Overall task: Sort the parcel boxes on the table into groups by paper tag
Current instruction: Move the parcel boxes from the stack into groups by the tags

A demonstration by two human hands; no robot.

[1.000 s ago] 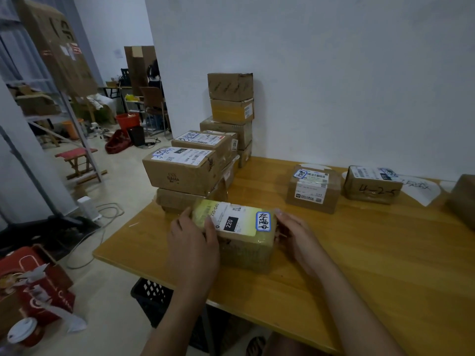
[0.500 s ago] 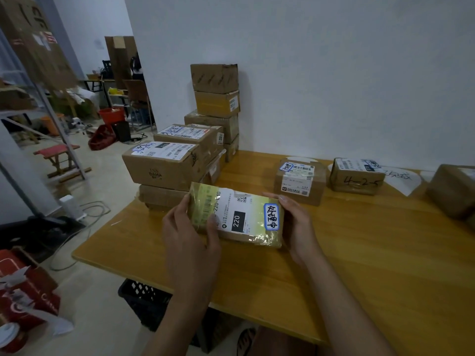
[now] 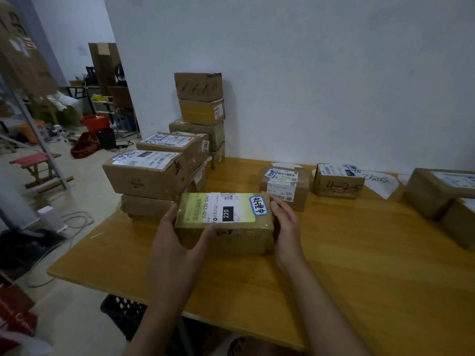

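Parcel box [image 3: 226,235]: frame centre, clamped endwise between both hands, tag side up for reading. Left hand [image 3: 177,242] grasps left end, thumb over top edge. Right hand [image 3: 285,227] presses right end, fingers near straight. Blue-bordered paper tag [image 3: 259,205]: top right corner. Rectangular brown cardboard, glossy tape. Contact with wooden table [image 3: 359,278]: cannot tell.

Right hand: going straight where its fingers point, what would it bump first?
Probably the small labelled box just behind the held box. The right hand points towards it, though the gap between them is unclear.

Single head view, forward and down, close over the table [image 3: 359,278].
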